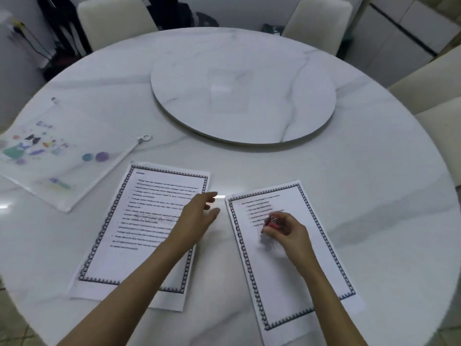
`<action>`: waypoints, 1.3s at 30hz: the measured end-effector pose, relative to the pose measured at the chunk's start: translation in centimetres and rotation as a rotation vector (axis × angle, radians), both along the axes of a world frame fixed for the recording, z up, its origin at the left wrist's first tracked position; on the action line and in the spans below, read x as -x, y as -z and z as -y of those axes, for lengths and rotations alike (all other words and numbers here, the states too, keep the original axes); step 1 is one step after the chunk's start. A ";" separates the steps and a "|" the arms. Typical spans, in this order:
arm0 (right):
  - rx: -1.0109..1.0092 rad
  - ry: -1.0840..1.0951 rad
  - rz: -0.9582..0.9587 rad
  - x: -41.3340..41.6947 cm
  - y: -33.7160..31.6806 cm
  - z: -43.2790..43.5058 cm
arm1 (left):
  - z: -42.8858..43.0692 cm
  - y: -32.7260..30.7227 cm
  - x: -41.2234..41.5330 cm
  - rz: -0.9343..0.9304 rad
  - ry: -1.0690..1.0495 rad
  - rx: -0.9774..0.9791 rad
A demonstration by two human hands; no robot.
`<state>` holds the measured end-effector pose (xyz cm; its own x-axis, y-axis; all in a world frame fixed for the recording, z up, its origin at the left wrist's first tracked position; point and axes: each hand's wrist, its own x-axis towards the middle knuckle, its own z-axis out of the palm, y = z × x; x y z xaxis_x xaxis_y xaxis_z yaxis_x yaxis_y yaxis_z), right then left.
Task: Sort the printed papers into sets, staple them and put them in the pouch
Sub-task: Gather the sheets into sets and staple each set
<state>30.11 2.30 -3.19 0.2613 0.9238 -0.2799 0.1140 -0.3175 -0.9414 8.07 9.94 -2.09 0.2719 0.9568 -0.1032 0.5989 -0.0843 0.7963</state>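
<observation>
Table bears pouch, papers; right hand grips stapler.

Two bordered printed sheets lie side by side on a round marble table — the left paper and the right paper. The left hand reaches out with fingers straight between them; the right hand grips a small red stapler. A clear pouch lies far left — apart from both.

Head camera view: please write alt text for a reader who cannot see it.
A person's right hand grips a small red stapler over the right printed paper, while the open left hand reaches over the left printed paper. Both papers lie apart on a round white table, with a clear pouch to the left.
</observation>
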 end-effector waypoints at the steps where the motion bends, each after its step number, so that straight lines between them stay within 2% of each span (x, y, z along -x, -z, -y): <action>1: 0.009 -0.029 -0.012 -0.5 0.3 0.0 | -0.4 0.2 -1.3 -0.038 -0.006 0.000; 8: 0.006 -0.101 -0.144 -2.5 0.9 0.2 | -2.5 1.4 -7.1 -0.511 0.083 -0.056; 10: -0.006 -0.096 -0.180 -2.6 1.1 0.2 | -2.5 1.2 -7.6 -0.576 0.089 -0.072; 13: -0.011 -0.093 -0.190 -2.8 1.6 0.4 | -2.6 1.1 -7.8 -0.574 0.086 -0.059; 20: -0.020 -0.133 -0.211 -3.2 1.7 0.2 | -3.2 0.5 -7.4 -0.472 -0.030 0.114; 22: -0.022 -0.135 -0.219 -3.2 1.7 0.3 | -3.0 0.3 -7.3 -0.380 -0.071 0.169; 24: -0.022 -0.132 -0.228 -3.3 1.7 0.3 | -2.5 0.2 -7.2 -0.207 -0.164 0.224; 28: -0.031 -0.141 -0.208 -3.4 1.7 0.3 | -0.5 0.2 -7.0 0.308 -0.426 0.438; 31: -0.032 -0.134 -0.232 -3.3 1.5 0.4 | 0.9 0.2 -7.6 0.504 -0.569 0.459; 34: -0.032 -0.136 -0.270 -3.3 1.1 0.4 | 1.6 0.1 -8.1 0.508 -0.630 0.345; 39: -0.024 -0.240 -0.221 -4.4 -0.2 0.1 | 2.5 -0.6 -8.5 0.441 -0.574 0.160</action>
<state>34.46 2.18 -3.01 -0.0297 0.9588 -0.2825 -0.0251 -0.2832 -0.9587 16.60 7.41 -1.51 -0.2184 0.9433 -0.2501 0.1358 0.2831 0.9494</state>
